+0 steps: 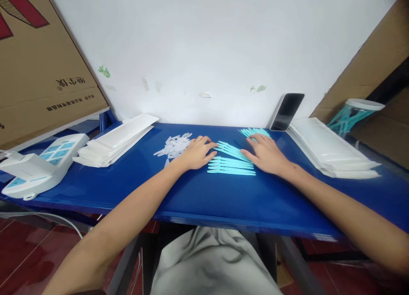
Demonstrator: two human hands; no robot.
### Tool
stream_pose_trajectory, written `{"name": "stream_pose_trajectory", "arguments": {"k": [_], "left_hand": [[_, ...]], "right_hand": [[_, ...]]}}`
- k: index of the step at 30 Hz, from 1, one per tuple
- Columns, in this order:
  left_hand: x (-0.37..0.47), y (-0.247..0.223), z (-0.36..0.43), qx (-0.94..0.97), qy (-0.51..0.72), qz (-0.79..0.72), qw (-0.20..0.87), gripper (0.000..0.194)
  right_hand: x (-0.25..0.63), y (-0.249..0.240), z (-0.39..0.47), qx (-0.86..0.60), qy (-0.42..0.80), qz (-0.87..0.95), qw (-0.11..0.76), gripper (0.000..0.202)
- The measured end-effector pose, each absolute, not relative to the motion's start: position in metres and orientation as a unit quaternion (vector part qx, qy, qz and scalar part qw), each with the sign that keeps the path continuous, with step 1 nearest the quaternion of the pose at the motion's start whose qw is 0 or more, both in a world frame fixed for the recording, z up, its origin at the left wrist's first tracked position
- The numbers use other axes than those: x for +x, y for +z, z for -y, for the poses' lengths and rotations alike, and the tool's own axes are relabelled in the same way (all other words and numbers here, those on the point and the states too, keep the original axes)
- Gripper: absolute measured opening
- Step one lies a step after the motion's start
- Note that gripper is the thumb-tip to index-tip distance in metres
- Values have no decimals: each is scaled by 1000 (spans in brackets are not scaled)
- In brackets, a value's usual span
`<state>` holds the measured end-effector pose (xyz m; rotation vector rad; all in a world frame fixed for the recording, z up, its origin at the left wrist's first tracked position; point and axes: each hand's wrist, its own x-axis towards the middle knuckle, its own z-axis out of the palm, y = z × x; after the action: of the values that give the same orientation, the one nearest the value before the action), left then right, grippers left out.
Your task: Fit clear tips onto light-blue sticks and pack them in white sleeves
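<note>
Several thin teal plastic sticks (231,166) with narrow tips lie side by side in a row on the blue table. A few more teal sticks (230,149) lie slanted just behind that row. My left hand (198,153) rests at the left ends of these sticks, palm down, fingers bent and apart. At their right ends is my right hand (266,154), its fingers spread and its thumb touching a slanted stick. The fingertips of that hand reach a separate heap of teal sticks (255,132) farther back. Beside my left hand lies a pile of small translucent white plastic pieces (176,146).
White flat packets (118,139) are stacked at the left, near a power strip (54,158) with a plugged-in adapter (27,166). At the right are more white packets (332,146), a phone (287,111) leaning on the wall, and a clear cup of teal sticks (353,116). Cardboard (47,69) stands far left.
</note>
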<state>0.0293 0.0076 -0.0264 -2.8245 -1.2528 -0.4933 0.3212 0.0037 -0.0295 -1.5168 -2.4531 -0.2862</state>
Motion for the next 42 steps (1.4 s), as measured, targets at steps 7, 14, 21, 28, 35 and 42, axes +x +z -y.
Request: {"name": "stream_pose_trajectory", "arguments": {"k": [7,14,21,28,35,42], "left_hand": [[29,-29,-10,-903,-158,398,15,48],[29,-29,-10,-903,-158,399,13,48],[29,-30,-11,-903,-164,398,10,48],[28,-30,-11,-903,-164,398,10,48],[29,-30,-11,-901,-166,400,11,48],[30,-29,-9,-905,-166,392,-8,51]], "right_hand": [[315,-29,-1,-441,-42,879,179,67],[314,-32,-1,-444,10,883,150,68],[310,-28,1,-474,7,866,158,62],[308,-29,5,-439,44,887,137,66],[310,-34,3,-412,55,896,155,60],[310,-34,2,-403,49,903,144,60]]}}
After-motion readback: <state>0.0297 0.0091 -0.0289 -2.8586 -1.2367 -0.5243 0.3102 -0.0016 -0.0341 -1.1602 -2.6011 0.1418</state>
